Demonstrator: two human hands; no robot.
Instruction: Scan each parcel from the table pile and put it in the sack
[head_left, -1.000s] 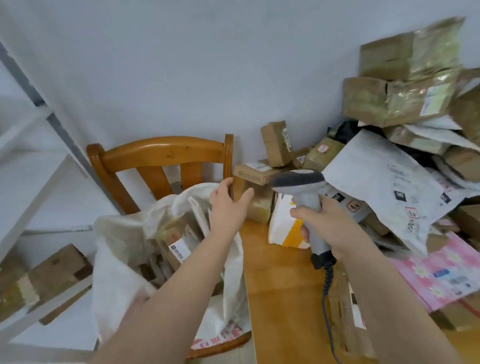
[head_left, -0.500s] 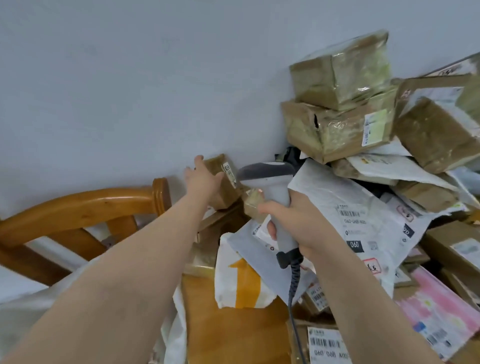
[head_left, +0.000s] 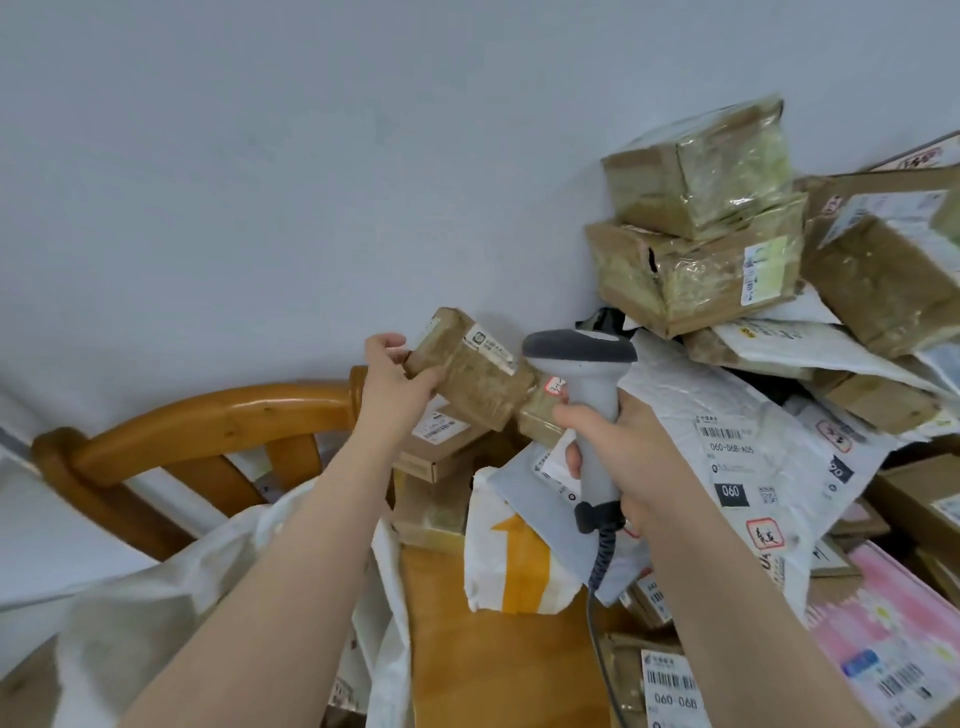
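- Two hands reach over a table (head_left: 493, 665) piled with parcels (head_left: 696, 270)
- Left hand (head_left: 395, 384) curls its fingers round a small brown box (head_left: 475, 376), held up near the wall
- Right hand (head_left: 636, 457) grips a grey scanner (head_left: 584, 364) just beside it
- White sack (head_left: 156, 623) lies lower left

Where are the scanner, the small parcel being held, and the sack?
scanner (head_left: 579, 345), head view, on its grey head.
small parcel (head_left: 478, 376), head view, on its brown taped side.
sack (head_left: 171, 587), head view, on its white cloth, lower left.
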